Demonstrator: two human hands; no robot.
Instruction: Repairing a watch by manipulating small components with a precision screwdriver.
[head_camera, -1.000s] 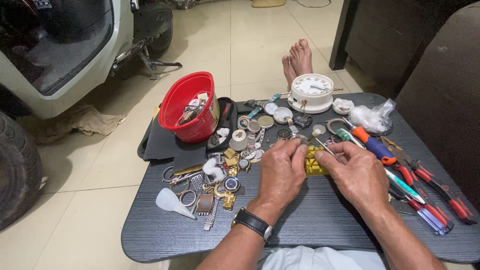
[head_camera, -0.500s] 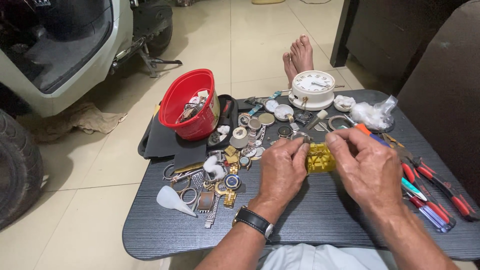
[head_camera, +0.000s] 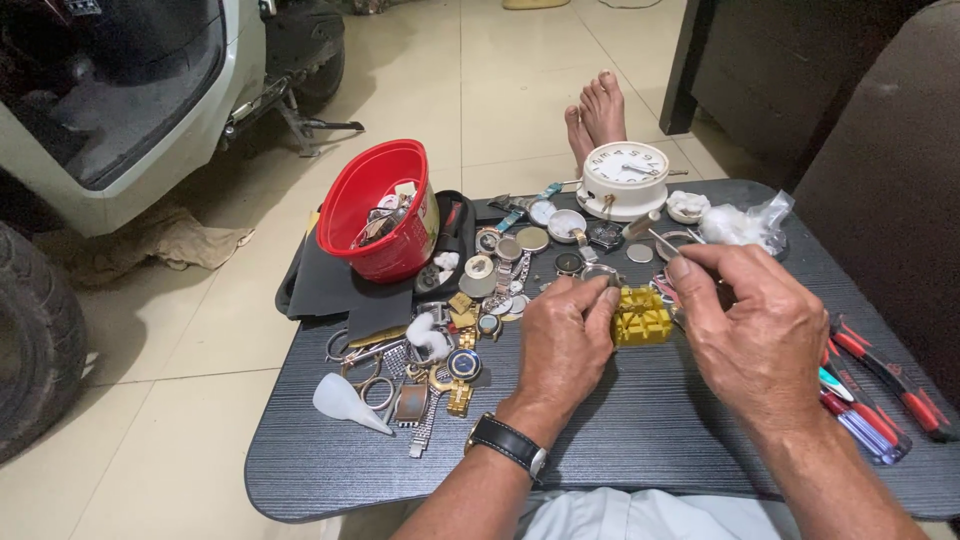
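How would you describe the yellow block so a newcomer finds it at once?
On the dark table, look between the left hand and right hand. The yellow block sits there, the only bright yellow ridged plastic piece among the metal watch parts.

Packaging noted: one crumpled clear plastic bag (head_camera: 745, 222) with white stuffing lies at the far right of my desk (head_camera: 640, 440), just right of the white alarm clock (head_camera: 626, 178). I see no labels, signs or screens.
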